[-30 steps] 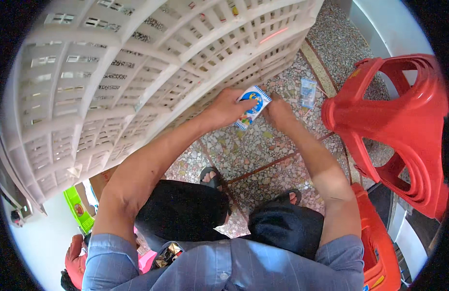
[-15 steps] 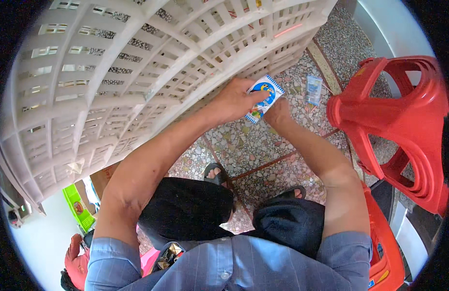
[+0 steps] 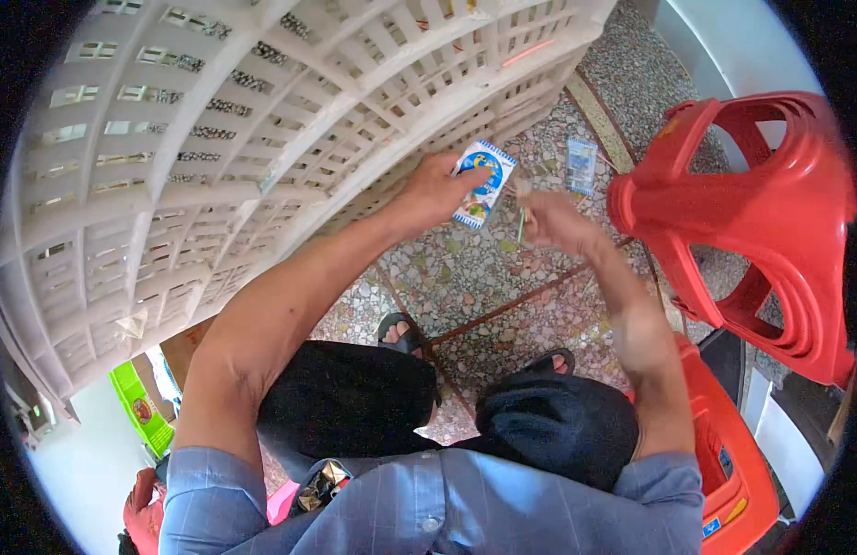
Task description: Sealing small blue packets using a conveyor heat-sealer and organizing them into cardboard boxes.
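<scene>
**Hands parting over the little carton**

Since half a sec ago the right hand is pulling away from the small blue-and-white drink carton, w/ a gap now opening btwn them; before, both hands were bunched on it. Left hand is keeping the carton, fingers wrapped along its near edge and thumb side, holding it tilted out in front of the knees, prob. so the top face stays reachable. Right hand is blurring as it moves; its fingers are pinching something thin and greenish, maybe a straw, can't tell for sure. Person is sitting on a red plastic stool, sandalled feet on the speckled terrazzo floor. Big white plastic crate is leaning just left of the carton, almost touching the left hand. Stacked red stools are standing to the right. Small clear wrapper is lying on the floor beyond the right hand.
</scene>
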Tool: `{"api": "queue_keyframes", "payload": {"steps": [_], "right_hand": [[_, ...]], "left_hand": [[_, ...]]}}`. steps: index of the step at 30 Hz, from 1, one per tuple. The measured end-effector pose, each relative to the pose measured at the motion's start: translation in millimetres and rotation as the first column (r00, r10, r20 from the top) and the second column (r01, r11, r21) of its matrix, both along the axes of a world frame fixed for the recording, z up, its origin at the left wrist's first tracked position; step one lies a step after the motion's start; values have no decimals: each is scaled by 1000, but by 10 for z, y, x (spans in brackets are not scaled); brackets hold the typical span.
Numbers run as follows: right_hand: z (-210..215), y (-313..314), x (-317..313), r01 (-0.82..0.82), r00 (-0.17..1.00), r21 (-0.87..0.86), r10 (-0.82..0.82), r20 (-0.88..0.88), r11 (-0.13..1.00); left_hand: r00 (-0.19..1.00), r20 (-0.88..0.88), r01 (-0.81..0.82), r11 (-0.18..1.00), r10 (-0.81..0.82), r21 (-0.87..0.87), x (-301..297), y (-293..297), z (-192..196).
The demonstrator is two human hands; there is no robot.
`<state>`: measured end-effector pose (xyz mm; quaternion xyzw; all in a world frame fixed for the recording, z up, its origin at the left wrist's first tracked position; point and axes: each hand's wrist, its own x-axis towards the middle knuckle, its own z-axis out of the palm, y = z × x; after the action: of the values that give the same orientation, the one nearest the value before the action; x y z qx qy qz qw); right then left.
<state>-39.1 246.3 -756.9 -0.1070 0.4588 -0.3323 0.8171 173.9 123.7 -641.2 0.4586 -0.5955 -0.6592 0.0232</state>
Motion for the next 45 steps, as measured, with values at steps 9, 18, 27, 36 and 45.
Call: {"api": "queue_keyframes", "payload": {"steps": [9, 18, 27, 36, 45], "right_hand": [[507, 370, 593, 137, 801, 19, -122, 586, 990], [591, 278, 435, 129, 981, -79, -116, 153, 988], [195, 458, -28, -590, -18, 123, 139, -990, 798], [-114, 521, 440, -833, -209, 121, -104, -972, 540], [-98, -114, 117, -739, 29, -161, -207, -978, 654]], "left_hand": [[989, -60, -110, 936, 137, 334, -341, 243, -141], [999, -45, -13, 975, 24, 223, -372, 276, 52], [992, -21, -124, 991, 125, 48, -237, -27, -22], [978, -96, -177, 980, 186, 92, -243, -55, 124], [973, -99, -200, 975, 210, 95, -311, 13, 324]]}}
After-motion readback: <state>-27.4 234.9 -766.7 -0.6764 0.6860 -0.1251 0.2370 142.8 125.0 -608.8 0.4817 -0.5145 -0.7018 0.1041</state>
